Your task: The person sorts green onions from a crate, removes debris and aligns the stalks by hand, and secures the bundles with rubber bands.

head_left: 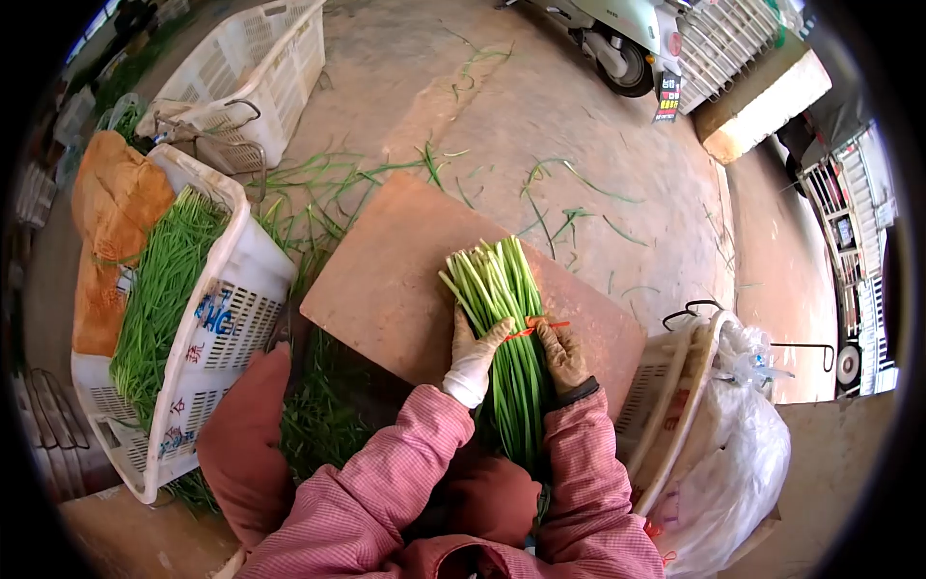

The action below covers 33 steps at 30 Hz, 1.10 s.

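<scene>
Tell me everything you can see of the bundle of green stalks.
The bundle is of long, slender green stalks, paler at the far ends. An orange-red tie crosses it; any knot is unclear. It lies over the brown board, its darker part running back toward the camera. The gloved left hand grips one side; the gloved right hand is at the tie.

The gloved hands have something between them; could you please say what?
A bundle of green stalks, with a red tie across it, as the head view shows.

Smooth, glossy stalks (519, 386); matt board (391, 261), possibly wood.
</scene>
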Motion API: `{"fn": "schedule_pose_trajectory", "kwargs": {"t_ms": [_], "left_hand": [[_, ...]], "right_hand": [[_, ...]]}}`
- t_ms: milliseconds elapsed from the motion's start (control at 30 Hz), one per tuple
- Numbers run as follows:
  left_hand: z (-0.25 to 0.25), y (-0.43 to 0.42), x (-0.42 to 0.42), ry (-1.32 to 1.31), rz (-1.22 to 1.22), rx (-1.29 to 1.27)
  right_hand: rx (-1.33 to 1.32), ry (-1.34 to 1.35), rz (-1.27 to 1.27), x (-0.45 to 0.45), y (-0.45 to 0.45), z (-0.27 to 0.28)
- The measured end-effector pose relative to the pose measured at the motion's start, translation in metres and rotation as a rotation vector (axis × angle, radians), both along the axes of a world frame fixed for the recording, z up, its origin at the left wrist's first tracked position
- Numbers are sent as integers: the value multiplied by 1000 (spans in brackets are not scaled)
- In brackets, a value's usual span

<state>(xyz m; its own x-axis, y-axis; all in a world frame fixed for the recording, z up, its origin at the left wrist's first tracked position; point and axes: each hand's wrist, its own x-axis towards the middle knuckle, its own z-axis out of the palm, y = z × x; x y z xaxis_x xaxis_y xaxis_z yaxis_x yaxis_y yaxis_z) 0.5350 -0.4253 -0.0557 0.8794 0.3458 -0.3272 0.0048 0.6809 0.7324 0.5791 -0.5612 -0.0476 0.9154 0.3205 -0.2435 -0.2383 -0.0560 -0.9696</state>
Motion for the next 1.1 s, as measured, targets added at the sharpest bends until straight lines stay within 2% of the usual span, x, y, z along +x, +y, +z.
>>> {"fn": "schedule_pose_trajectory", "kwargs": {"t_ms": [33,133,167,200,267,400,467,500,533,600,633,667,733,767,833,867,900,967,1100], "left_hand": [[1,1,0,-68,16,-170],[5,5,-11,-139,48,-391],[8,6,-16,-147,42,-461],[13,6,-20,-157,14,-493],[34,10,-30,-140,-109,-713],[90,2,-31,-269,-169,-911],[135,3,-36,-350,-184,-976],[144,-2,-36,-430,-198,-1143],[149,-5,-37,-435,-198,-1152],[154,-13,-44,-496,-255,-1333],[142,-24,-51,-537,-204,-1456],[129,-26,-54,-535,-200,-1469],[101,-32,-57,-499,-217,-1477],[83,-42,-60,-692,-318,-1763],[89,-36,-62,-548,-302,-1689],[111,-26,-68,-204,-188,-1328],[122,-24,-67,-197,-195,-1337],[134,-23,-66,-174,-247,-1569],[136,-30,-66,-173,-165,-1472]], "right_hand": [[-53,-95,11,-1,4,3],[-66,-278,65,-8,19,21],[-86,-255,77,-11,23,33],[-85,-263,95,-10,27,48],[-288,-419,260,-7,33,81],[-450,-592,356,-2,56,175],[-898,-674,493,-6,77,238],[-1039,-751,535,-4,87,258],[-1172,-702,605,-3,98,275],[-1399,-625,881,9,123,282],[-1586,-486,1048,20,143,258],[-1757,-335,1212,35,155,213],[-1873,-503,1608,66,138,96],[-1877,-499,1615,78,129,62],[-1790,-499,1705,109,104,21],[-1739,-478,1751,113,86,10],[-1692,-460,1783,111,78,13],[-1738,-425,1701,103,68,13],[-1885,-380,1416,81,95,27]]}}
